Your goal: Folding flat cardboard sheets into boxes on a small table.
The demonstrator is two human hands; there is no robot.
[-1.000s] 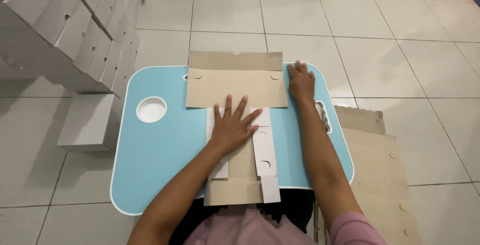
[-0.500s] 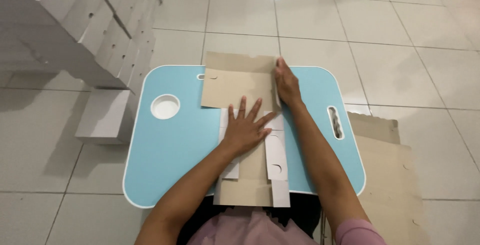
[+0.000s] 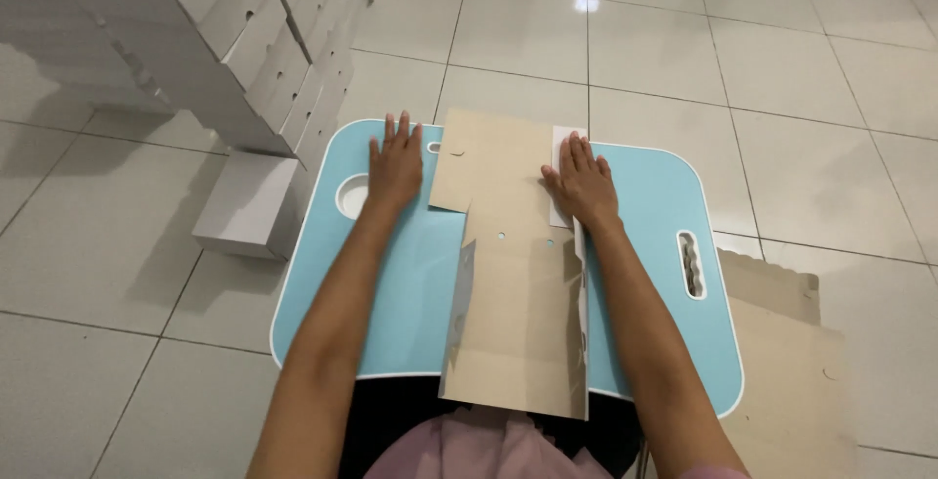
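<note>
A flat brown cardboard box blank (image 3: 508,274) lies lengthwise on a light blue lap table (image 3: 410,283), its two long side flaps standing up. My left hand (image 3: 394,163) lies flat, fingers spread, on the table at the blank's upper left edge, next to a round cup hole (image 3: 350,197). My right hand (image 3: 582,182) presses flat on the blank's upper right flap, whose white side shows.
A tall stack of folded white boxes (image 3: 225,29) stands at the upper left on the tiled floor, one white box (image 3: 246,203) beside the table. More flat cardboard blanks (image 3: 791,371) lie on the floor at the right. The table has a handle slot (image 3: 691,264).
My left hand left the blank's middle and went to its upper left edge. My right hand shifted onto the upper right flap. The long side flaps now stand up.
</note>
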